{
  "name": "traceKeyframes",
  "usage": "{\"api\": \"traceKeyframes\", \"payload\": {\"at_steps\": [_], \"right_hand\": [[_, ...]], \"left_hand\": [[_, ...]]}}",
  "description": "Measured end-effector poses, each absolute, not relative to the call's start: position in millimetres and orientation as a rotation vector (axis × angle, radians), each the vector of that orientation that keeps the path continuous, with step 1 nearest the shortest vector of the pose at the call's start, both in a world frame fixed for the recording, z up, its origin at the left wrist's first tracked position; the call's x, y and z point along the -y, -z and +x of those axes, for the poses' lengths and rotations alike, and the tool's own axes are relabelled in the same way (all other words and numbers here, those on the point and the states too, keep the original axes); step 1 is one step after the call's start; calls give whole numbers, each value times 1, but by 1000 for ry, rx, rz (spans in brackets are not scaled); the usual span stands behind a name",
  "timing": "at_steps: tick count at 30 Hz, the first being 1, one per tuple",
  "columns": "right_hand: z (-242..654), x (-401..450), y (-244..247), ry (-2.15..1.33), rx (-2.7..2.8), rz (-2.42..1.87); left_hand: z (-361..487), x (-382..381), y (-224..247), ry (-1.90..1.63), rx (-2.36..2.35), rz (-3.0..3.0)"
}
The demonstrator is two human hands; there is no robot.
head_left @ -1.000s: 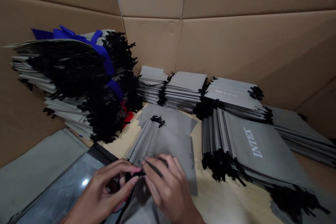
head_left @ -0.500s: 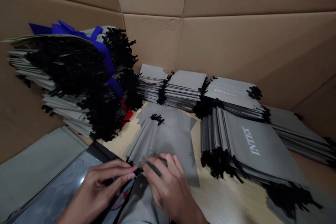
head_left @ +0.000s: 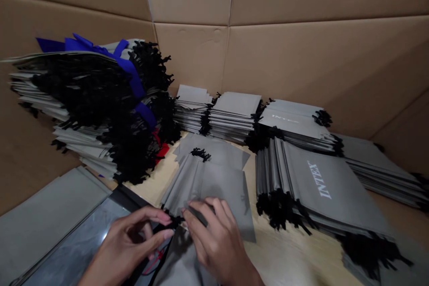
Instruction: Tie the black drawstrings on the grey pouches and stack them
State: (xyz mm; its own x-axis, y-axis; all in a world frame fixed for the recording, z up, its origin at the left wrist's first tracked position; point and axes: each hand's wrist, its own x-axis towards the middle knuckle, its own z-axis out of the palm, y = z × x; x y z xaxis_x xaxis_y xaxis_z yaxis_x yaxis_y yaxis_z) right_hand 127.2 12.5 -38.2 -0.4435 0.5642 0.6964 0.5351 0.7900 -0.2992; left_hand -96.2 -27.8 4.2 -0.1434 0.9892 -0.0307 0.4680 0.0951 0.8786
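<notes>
A small pile of grey fabric bags (head_left: 217,183) with black cord ends lies in front of me. My right hand (head_left: 214,232) rests on the near edge of its top bags, fingers bent and pressing the grey cloth; a dark strip shows between the fingers, its kind unclear. My left hand (head_left: 140,241) is just left of it, thumb and index finger apart beside a bunch of black knotted cord ends (head_left: 174,222). Nothing shows gripped between those two fingertips. More grey cloth (head_left: 182,259) hangs below both hands.
Tall stacks of bags with black cords (head_left: 87,94), tied with blue ribbon (head_left: 134,80), rise at left. Several grey stacks line the cardboard wall (head_left: 301,58). A pile printed INTEX (head_left: 335,187) lies at right. Flat grey sheets (head_left: 50,219) lie at lower left.
My left thumb and index finger have parted from their pinch at the black cord ends. My right hand stays almost in place on the bags. The view has tilted slightly.
</notes>
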Motion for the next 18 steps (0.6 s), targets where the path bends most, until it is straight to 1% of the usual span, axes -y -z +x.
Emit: {"api": "traceKeyframes", "payload": {"at_steps": [4, 13, 18], "right_hand": [[126, -13, 39, -47, 2115, -813], [127, -11, 40, -73, 2138, -834], [128, -11, 40, -67, 2133, -828]], "left_hand": [[-94, 31, -7, -975, -1681, 1496], [-89, 31, -19, -1176, -1515, 1758], [-104, 33, -8, -1108, -1529, 1786]]}}
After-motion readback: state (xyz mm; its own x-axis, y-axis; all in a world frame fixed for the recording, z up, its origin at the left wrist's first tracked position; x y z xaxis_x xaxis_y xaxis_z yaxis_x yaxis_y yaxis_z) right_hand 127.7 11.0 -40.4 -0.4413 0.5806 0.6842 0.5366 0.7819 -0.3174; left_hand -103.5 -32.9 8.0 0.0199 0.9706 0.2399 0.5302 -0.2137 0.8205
